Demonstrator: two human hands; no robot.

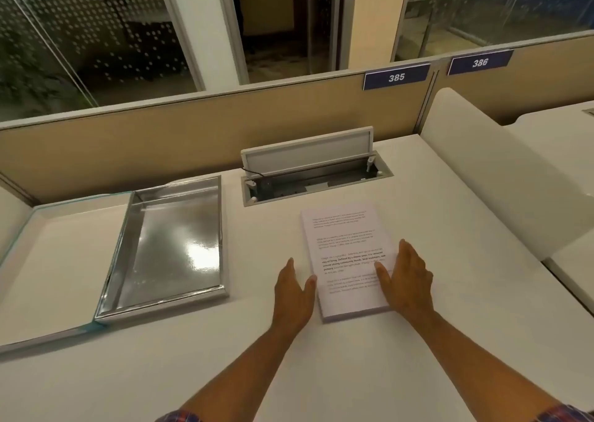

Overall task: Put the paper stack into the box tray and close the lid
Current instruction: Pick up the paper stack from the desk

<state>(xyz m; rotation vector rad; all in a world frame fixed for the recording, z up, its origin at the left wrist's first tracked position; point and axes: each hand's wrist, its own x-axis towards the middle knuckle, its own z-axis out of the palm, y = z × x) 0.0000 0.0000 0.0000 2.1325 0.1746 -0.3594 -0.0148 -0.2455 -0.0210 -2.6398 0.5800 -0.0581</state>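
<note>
My left hand (291, 288) and right hand (408, 280), both spread, gripping nothing, flank paper stack (347, 254) on desk (321, 373); silver box tray (221, 228), lid (58, 260) lie open at left.

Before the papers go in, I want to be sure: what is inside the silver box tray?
Nothing shows inside the silver box tray: only its bare, shiny floor with light reflections. The near wall hides a thin strip of floor.

We see a white printed paper stack (348, 257) lying flat at right; left of it sits the shiny silver tray (167, 299), empty, its white lid (48, 267) open flat.
</note>
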